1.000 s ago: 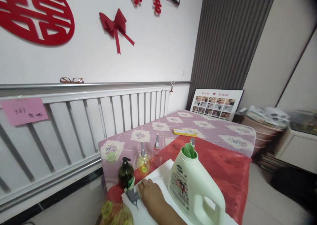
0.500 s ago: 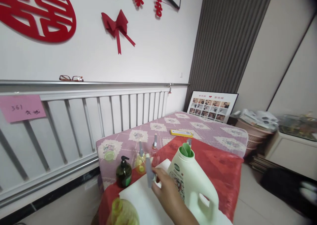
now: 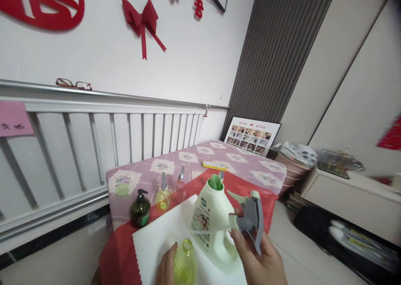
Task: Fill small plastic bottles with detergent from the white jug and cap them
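My right hand [image 3: 261, 255] grips a grey trigger spray head [image 3: 252, 220] by its collar, tilted on its side. Its thin clear tube [image 3: 209, 232] points left, across the front of a large pale green jug [image 3: 216, 222]. At the bottom of the view, my left hand [image 3: 166, 266] is wrapped against the left side of a yellow-green bottle [image 3: 185, 262] with an uncapped neck. The jug stands upright on a white sheet [image 3: 156, 243], with a green cap piece [image 3: 215, 182] set in its mouth.
A dark green pump bottle [image 3: 140, 209], a yellow spray bottle [image 3: 163, 198] and a clear pinkish spray bottle [image 3: 181, 184] stand to the left. Farther back lie a yellow flat box [image 3: 214, 165] and a green soap-like piece [image 3: 122, 189]. A radiator [image 3: 119, 130] borders the table's left side.
My right hand has carried the spray head from left of the jug to its right side and turned it sideways. My left hand has come into view at the yellow-green bottle. The view has shifted right.
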The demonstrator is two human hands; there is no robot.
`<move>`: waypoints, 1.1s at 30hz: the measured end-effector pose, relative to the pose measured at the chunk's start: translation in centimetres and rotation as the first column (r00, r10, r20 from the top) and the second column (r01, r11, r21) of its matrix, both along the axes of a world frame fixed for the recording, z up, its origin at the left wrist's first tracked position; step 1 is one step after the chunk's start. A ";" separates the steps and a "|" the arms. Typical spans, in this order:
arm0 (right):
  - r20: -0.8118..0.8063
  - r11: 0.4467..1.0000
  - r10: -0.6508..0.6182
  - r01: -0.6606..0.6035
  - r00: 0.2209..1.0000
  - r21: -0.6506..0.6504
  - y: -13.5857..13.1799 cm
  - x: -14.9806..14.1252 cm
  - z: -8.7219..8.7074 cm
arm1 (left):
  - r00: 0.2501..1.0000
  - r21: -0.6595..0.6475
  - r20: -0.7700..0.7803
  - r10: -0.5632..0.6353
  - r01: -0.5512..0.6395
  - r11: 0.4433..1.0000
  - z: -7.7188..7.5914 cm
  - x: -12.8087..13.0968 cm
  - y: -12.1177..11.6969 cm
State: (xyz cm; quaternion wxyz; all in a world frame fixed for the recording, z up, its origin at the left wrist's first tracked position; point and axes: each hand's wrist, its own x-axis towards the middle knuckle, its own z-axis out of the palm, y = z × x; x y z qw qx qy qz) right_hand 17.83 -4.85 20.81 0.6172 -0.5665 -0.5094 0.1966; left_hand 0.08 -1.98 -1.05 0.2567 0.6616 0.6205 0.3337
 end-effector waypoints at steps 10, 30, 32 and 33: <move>0.410 0.973 0.194 -0.228 0.891 0.037 1.4 -1.7 0.0 | 1.000 -0.064 0.018 0.023 -0.022 0.998 -0.2 0.2 -0.2; -0.014 0.750 0.595 -0.561 0.804 -0.351 4.3 -3.7 -5.5 | 0.999 -0.146 0.047 0.021 -0.014 0.989 0.4 0.2 -0.5; -0.062 0.722 0.612 -0.588 0.789 -0.364 4.5 -3.6 -6.5 | 1.000 -0.175 0.028 0.005 0.000 0.985 0.5 0.1 -0.4; -0.071 0.708 0.623 -0.600 0.779 -0.372 4.5 -3.5 -6.8 | 1.000 -0.188 0.025 -0.002 0.006 0.982 0.7 0.1 -0.4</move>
